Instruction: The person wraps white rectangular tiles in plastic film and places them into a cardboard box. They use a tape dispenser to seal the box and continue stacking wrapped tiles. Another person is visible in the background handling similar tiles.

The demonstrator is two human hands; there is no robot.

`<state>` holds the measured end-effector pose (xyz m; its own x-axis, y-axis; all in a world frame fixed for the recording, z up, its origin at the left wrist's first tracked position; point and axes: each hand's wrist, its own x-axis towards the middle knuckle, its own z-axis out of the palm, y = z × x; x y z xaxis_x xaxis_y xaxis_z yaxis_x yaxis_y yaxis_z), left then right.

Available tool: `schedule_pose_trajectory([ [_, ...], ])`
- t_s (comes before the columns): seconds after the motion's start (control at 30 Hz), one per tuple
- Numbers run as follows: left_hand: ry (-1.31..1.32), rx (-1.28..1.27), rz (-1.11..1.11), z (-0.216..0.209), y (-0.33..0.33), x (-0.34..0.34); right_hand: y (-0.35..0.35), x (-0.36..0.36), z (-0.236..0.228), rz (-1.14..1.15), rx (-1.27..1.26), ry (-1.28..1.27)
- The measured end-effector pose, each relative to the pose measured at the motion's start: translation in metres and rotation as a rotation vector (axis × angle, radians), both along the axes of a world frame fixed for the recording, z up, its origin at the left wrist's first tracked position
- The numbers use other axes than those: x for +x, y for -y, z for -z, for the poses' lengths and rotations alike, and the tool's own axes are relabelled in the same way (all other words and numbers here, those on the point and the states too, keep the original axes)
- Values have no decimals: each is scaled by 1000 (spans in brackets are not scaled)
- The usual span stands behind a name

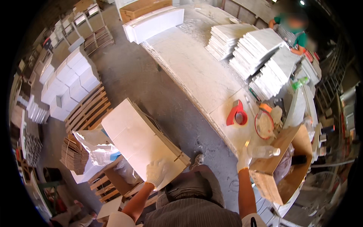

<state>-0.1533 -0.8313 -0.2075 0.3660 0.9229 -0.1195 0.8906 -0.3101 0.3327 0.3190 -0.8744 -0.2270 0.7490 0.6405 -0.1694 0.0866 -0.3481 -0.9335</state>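
My left hand (157,172), in a pale knitted glove, lies flat with fingers spread on a stack of flat cardboard sheets (130,142). The stack leans at my left, its near corner by my legs. At the table's near edge is my gloved right hand (244,159), its fingers closed. A slim yellow thing (247,143) sticks up from it, too small to name. Right beside that hand lies a clear plastic bottle (266,151); I cannot tell whether they touch. A red tape dispenser (237,113) and a round red-rimmed container (264,124) stand farther up the table.
Stacks of white stone tiles (259,45) fill the table's far right, where a co-worker (293,34) stands. An open cardboard box (261,183) is at my right. White boxes (72,81) sit on a wooden pallet (89,108) at left. The long table (189,72) runs away from me.
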Motion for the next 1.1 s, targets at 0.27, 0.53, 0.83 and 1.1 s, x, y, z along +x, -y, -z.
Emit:
schedule_pose_trajectory([
  [0.27, -341, -320, -143, 1, -41, 52, -9, -44, -56, -42, -136, 317],
  [0.53, -495, -461, -95, 9, -69, 66, -26, -9, -53, -410, -147, 401],
  [0.83, -526, -333, -99, 40, -65, 61, -31, 18, -52, -546, -91, 309],
  [1.1, -628, -462, -34, 6, -75, 79, -32, 27, -56, -589, -136, 223],
])
